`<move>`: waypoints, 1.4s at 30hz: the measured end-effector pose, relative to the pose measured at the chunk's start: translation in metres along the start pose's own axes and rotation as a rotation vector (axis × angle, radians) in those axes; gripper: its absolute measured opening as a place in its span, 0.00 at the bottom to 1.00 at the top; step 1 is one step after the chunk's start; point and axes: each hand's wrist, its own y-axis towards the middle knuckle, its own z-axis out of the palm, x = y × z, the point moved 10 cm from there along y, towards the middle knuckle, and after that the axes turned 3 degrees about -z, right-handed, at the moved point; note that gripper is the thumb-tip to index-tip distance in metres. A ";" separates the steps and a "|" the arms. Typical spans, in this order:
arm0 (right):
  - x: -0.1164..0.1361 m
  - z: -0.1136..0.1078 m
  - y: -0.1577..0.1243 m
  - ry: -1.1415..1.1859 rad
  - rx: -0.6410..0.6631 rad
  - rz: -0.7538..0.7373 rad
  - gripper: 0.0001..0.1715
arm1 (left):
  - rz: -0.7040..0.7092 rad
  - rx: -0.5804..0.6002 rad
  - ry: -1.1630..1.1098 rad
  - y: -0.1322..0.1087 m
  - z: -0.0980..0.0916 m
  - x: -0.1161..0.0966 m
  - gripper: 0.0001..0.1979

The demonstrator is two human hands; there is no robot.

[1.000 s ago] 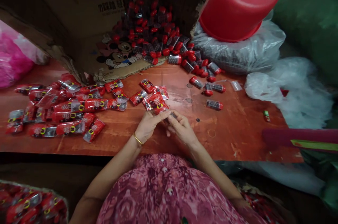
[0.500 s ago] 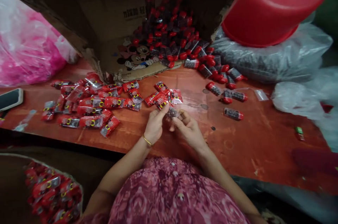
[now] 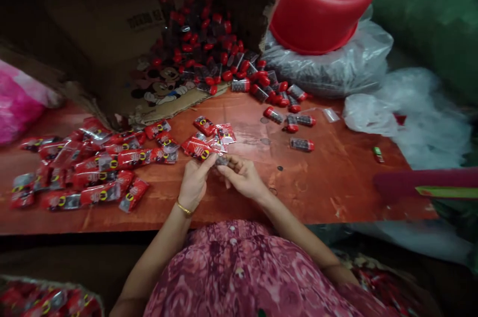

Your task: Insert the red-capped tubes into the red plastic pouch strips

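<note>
My left hand (image 3: 193, 181), with a gold bracelet at the wrist, is closed with its thumb on a small red printed packet (image 3: 199, 149). The fingers of my right hand (image 3: 244, 177) pinch the dark, see-through end (image 3: 222, 160) at the packet's right side. Both hands meet just above the red-brown table, near its front edge. Just beyond them lie a few loose packets (image 3: 226, 133). How far the held packet's contents sit inside it is hidden by my fingers.
Many filled red packets (image 3: 134, 158) lie at left. A cardboard box (image 3: 149, 115) on its side spills red-capped clear tubes (image 3: 274, 114) with dark contents. At right are a red bucket (image 3: 324, 3) on a plastic bag (image 3: 328, 75), and a tiny green-and-red item (image 3: 378, 154).
My view has turned to the right, so the table and boxes appear shifted left. Both hands stay together on the same packet, with little change in grip.
</note>
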 end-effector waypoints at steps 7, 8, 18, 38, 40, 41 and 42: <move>0.003 -0.002 -0.002 -0.058 -0.015 -0.091 0.17 | -0.064 0.026 -0.012 -0.002 0.006 0.010 0.13; 0.000 -0.005 0.000 -0.063 -0.025 -0.092 0.17 | -0.096 0.050 -0.022 -0.003 0.008 0.015 0.13; 0.049 -0.031 0.015 -0.754 -0.237 -0.418 0.19 | -0.307 -0.067 -0.111 0.002 -0.031 -0.001 0.09; 0.034 -0.116 -0.018 -1.392 -0.466 -0.417 0.11 | 0.571 0.017 1.480 0.071 0.054 -0.024 0.08; 0.039 -0.119 -0.022 -1.343 -0.511 -0.448 0.11 | 0.574 0.017 1.560 0.080 0.053 -0.020 0.08; 0.042 -0.120 -0.023 -1.323 -0.537 -0.462 0.11 | 0.587 0.010 1.566 0.082 0.052 -0.020 0.09; 0.047 -0.120 -0.025 -1.306 -0.556 -0.478 0.10 | 0.604 0.003 1.562 0.082 0.052 -0.019 0.09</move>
